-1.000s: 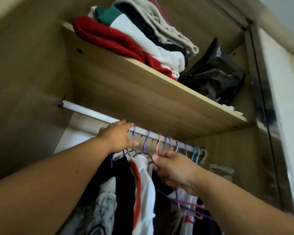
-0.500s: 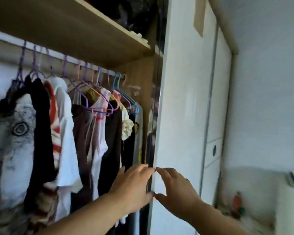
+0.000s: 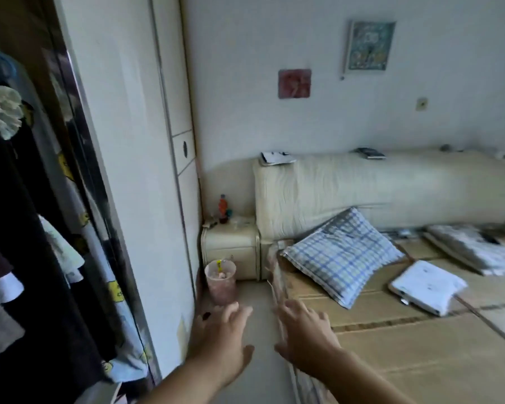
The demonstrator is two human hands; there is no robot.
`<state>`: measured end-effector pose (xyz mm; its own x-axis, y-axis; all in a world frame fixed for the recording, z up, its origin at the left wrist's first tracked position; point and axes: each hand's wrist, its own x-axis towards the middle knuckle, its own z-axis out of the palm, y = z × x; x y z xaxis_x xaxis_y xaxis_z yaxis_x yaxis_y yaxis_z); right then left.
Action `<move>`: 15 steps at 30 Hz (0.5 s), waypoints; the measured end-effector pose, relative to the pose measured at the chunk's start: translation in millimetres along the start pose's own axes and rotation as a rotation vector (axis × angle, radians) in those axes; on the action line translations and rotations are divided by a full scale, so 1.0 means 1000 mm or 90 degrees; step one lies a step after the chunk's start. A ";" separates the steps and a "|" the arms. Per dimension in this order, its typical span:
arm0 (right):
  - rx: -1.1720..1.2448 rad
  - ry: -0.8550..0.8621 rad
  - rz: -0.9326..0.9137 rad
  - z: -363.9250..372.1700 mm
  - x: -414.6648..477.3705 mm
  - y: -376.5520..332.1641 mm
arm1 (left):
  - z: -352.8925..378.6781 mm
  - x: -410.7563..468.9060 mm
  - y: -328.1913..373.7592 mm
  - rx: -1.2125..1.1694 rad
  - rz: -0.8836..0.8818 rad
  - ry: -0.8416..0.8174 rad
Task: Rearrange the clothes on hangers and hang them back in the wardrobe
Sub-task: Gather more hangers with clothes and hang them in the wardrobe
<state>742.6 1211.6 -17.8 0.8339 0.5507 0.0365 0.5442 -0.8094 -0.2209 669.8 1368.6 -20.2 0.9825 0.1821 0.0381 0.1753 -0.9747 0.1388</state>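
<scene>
While both arms reach forward at the bottom of the view, the left hand (image 3: 219, 342) and the right hand (image 3: 303, 336) hover side by side, a gap between them, and hold nothing. The fingers (image 3: 236, 312) of the left hand are spread and fairly straight. Those of the right hand are fanned apart too, though blurred.

The clothes (image 3: 27, 258) hang off to the left of the left hand, inside the open wardrobe (image 3: 123, 170), well apart from either set of fingertips. Dark garments fill the near part of the opening. A pale printed piece with yellow patches hangs at its edge beside the white door, and a cream ruffled piece sits higher up.

Just beyond the left fingertips a pink translucent bin (image 3: 220, 282) stands on the floor in front of a cream nightstand (image 3: 231, 243), which carries an orange bottle (image 3: 222, 207). The right hand is over the near corner of a bed covered with a woven mat (image 3: 391, 330).

Farther along the mat a blue checked pillow (image 3: 341, 258) leans against the padded headboard (image 3: 391, 188). A flat white box (image 3: 429, 287) lies to the right of the pillow, and folded bedding (image 3: 475, 252) lies beyond that. A few books (image 3: 276, 158) rest on top of the headboard. On the wall behind hang a small red picture (image 3: 294, 83) and, higher and to its right, a framed picture (image 3: 369, 45).
</scene>
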 end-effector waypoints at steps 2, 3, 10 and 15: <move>0.019 -0.003 0.070 0.012 -0.058 -0.001 | 0.005 -0.033 0.010 -0.002 0.056 0.005; 0.023 -0.010 0.106 0.020 -0.093 -0.001 | 0.011 -0.052 0.018 -0.005 0.085 0.000; 0.018 0.023 0.313 0.017 -0.299 0.013 | 0.035 -0.164 0.110 -0.050 0.295 -0.076; 0.028 0.088 0.483 0.008 -0.441 0.018 | 0.041 -0.246 0.210 -0.091 0.471 -0.126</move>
<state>383.3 955.8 -46.0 0.9827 -0.1841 -0.0194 -0.1823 -0.9446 -0.2728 467.4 1113.3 -41.4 0.8361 -0.5485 -0.0044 -0.5267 -0.8051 0.2728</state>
